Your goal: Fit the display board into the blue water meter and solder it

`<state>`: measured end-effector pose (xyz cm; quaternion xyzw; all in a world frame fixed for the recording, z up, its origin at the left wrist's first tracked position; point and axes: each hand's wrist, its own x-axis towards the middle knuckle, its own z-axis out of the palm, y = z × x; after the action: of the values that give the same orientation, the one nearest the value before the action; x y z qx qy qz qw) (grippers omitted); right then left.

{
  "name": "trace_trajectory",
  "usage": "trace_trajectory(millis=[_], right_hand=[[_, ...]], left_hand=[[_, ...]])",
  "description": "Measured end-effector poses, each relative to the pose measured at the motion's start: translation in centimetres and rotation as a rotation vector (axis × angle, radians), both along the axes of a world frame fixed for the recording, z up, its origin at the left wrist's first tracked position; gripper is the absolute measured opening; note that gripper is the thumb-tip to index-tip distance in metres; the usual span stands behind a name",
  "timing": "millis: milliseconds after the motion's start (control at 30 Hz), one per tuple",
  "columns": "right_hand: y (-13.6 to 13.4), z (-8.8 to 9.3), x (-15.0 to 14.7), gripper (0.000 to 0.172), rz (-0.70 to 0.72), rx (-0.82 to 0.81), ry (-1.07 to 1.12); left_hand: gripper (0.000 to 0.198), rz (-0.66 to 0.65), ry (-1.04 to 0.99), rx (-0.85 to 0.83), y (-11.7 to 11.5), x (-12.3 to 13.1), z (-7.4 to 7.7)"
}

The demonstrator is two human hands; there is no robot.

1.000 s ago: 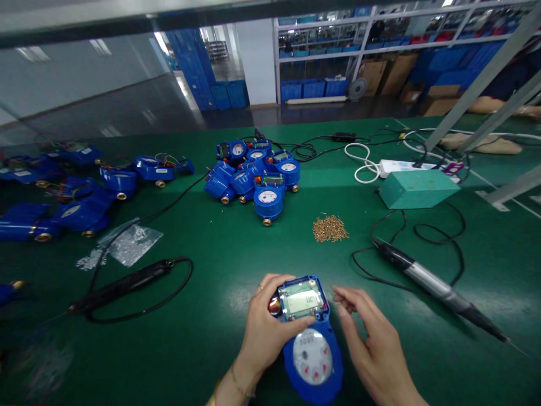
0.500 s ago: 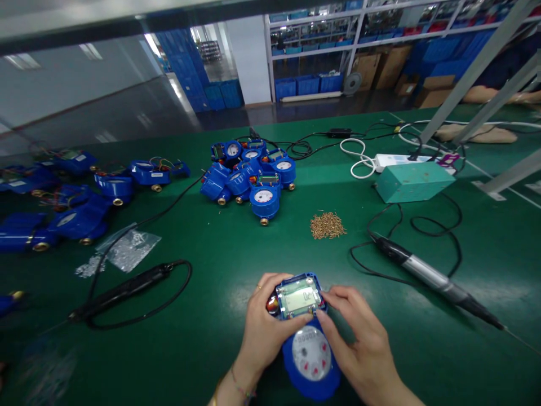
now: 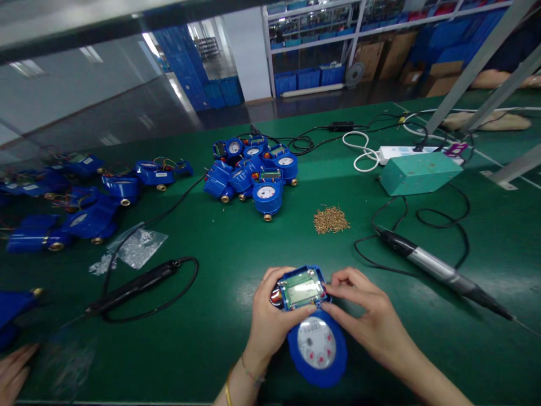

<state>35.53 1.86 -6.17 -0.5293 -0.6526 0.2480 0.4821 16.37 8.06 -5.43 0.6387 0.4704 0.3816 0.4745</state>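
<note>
In the lower middle of the head view, a blue water meter [image 3: 316, 344] shows its round white dial toward me. Its box on the far side is uncovered, with a green circuit board and a display [image 3: 303, 291] inside. My left hand [image 3: 270, 316] is closed round the left side of this box, its thumb lying along the near edge. My right hand [image 3: 367, 310] has thumb and forefinger at the box's right edge, close to a small red part. Whether a loose piece sits between these fingertips is hidden.
Several blue meters [image 3: 267, 194] cluster ahead, others [image 3: 91, 217] at left. Brass screws [image 3: 332, 220] lie in a pile. Electric screwdrivers [image 3: 439, 270] rest on both sides, cables trailing. A teal box [image 3: 420, 173] stands right. A co-worker's hand [image 3: 17, 369] is at lower left.
The view has shifted slightly. Both my hands stay on the water meter, the right fingers still at the box's edge. A co-worker's hand and a blue meter have come further in at lower left.
</note>
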Motion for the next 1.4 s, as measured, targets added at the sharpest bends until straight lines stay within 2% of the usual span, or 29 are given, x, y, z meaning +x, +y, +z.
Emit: trace_trajectory(millis=[33,167,367,500,767,1067,1133,1200,1300,1400], right_hand=[[0.1,0.0,-0.2,0.009,0.005,-0.061,0.016],[1.1,0.3,-0.5,0.025,0.05,-0.332,0.059],[3.4,0.7,0.0,0.025,0.116,-0.394,-0.024],[3.9,0.9,-0.4,0.024,0.103,-0.385,-0.093],[3.2,0.6,-1.4,0.018,-0.062,-0.385,-0.147],[2.9,2.2,0.4,0.025,0.181,-0.391,-0.144],[2.6,2.1,0.5,0.024,0.182,-0.384,-0.095],[2.2,1.8,0.6,0.016,0.117,-0.369,0.003],[1.2,1.3,1.0,0.009,0.02,-0.287,0.119],[0.3,1.2,1.6,0.023,0.15,-0.122,0.029]], left_hand=[[0.053,0.0,-0.003,-0.003,0.0,0.0,-0.1],[0.053,-0.01,0.001,0.003,0.0,0.1,-0.1],[0.052,-0.013,0.021,0.012,0.1,0.0,0.1],[0.053,-0.018,0.031,0.009,0.2,-0.1,-0.1],[0.054,-0.015,0.057,0.007,0.3,-0.3,-0.1],[0.057,-0.02,0.07,-0.004,0.4,-0.5,-0.4],[0.058,-0.015,0.07,-0.007,0.4,-0.5,-0.3],[0.057,-0.01,0.071,-0.004,0.4,-0.6,-0.2],[0.056,-0.006,0.074,-0.012,0.4,-0.6,-0.3],[0.056,-0.001,0.071,-0.016,0.3,-0.7,-0.4]])
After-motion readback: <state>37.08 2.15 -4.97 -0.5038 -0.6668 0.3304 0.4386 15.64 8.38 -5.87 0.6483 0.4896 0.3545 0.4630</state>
